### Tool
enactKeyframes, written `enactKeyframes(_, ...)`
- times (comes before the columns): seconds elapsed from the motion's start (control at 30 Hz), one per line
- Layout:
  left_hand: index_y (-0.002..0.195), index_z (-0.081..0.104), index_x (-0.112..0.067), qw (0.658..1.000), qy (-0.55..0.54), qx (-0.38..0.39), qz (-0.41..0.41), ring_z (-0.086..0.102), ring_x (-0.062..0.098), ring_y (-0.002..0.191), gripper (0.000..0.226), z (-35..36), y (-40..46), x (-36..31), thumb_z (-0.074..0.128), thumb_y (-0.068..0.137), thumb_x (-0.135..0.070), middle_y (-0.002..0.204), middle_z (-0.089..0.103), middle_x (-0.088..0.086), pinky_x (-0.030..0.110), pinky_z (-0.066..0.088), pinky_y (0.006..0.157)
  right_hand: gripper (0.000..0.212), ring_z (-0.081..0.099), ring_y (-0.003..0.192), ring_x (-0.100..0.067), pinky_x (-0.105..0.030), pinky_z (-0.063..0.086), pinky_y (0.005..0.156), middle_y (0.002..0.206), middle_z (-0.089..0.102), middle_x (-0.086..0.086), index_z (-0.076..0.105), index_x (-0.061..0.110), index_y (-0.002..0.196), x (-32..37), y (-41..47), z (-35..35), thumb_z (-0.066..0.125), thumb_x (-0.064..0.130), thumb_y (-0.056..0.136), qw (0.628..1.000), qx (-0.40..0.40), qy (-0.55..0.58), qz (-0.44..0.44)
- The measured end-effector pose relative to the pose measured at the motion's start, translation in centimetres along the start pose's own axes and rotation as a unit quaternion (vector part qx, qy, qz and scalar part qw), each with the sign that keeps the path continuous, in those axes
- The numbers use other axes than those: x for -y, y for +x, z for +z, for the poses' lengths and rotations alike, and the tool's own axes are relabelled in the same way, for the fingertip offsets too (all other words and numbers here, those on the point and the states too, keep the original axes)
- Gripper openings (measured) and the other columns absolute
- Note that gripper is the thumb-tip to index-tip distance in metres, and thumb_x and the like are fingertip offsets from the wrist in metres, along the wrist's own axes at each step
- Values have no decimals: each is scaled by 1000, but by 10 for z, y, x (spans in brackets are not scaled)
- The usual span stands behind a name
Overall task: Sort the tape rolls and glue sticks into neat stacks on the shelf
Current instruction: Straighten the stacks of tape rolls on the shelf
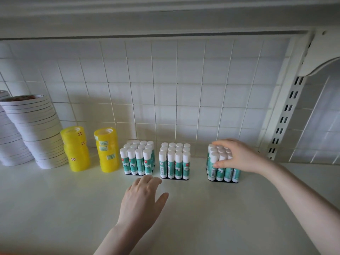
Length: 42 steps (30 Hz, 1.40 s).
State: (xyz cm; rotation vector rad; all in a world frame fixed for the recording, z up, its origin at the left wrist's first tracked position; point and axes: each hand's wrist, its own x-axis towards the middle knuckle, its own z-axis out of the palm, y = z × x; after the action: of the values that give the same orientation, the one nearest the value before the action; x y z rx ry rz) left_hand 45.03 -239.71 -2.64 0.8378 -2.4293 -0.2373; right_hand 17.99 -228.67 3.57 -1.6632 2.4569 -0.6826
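White tape rolls (35, 133) and yellow tape rolls (76, 149) stand stacked at the shelf's (55, 208) left. The left hand (141, 199) lies flat, fingers relaxed. Rightmost, the right hand (237, 155) clasps a block of glue sticks (221, 162): light, smooth, liable to topple, so best squeezed from both sides, low.

three blocks of glue sticks stand on the shelf (55, 208): the left block (137, 159) and the middle block (174, 162) each show sixteen white caps, the right block (222, 162) is partly covered. two yellow tape stacks (76, 149) (107, 150), two white tape stacks (38, 129) (9, 144) toward the left edge.
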Motion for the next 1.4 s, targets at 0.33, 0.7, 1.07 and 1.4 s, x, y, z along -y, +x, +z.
enactKeyframes(0.33, 129, 48, -30, 1000, 8, 22, -15, 45, 9, 119, 44, 2, 1, 3, 47, 91, -49, 128, 48, -13, 21, 36, 91, 62, 53, 103, -9, -21, 42, 83, 109, 55, 11, 56, 27, 121, 3, 2, 7, 83, 32, 66, 999, -21, 46, -14)
enactKeyframes(0.7, 125, 54, -25, 999, 9, 25, -36, 48, 16, 116, 42, 2, 4, 9, 55, 88, -44, 124, 53, -8, 26, 39, 88, 65, 51, 100, -4, -11, 36, 75, 112, 54, 12, 54, 27, 125, 17, 2, 11, 82, 33, 68, 999, -16, 50, -2)
enactKeyframes(1.07, 131, 45, -31, 999, 24, 29, -29, 41, 8, 120, 44, 0, 5, 12, 46, 91, -50, 129, 45, -15, 20, 34, 92, 65, 52, 102, -5, -9, 36, 74, 115, 55, 10, 54, 26, 125, 23, 4, 14, 83, 33, 67, 998, -22, 53, 0)
enactKeyframes(1.4, 133, 40, -33, 999, 31, 34, -27, 37, 5, 123, 45, 0, 3, 16, 43, 91, -51, 132, 41, -18, 18, 31, 93, 63, 53, 101, -7, -10, 37, 75, 113, 56, 8, 56, 26, 122, 24, 3, 15, 84, 30, 66, 998, -33, 57, 0)
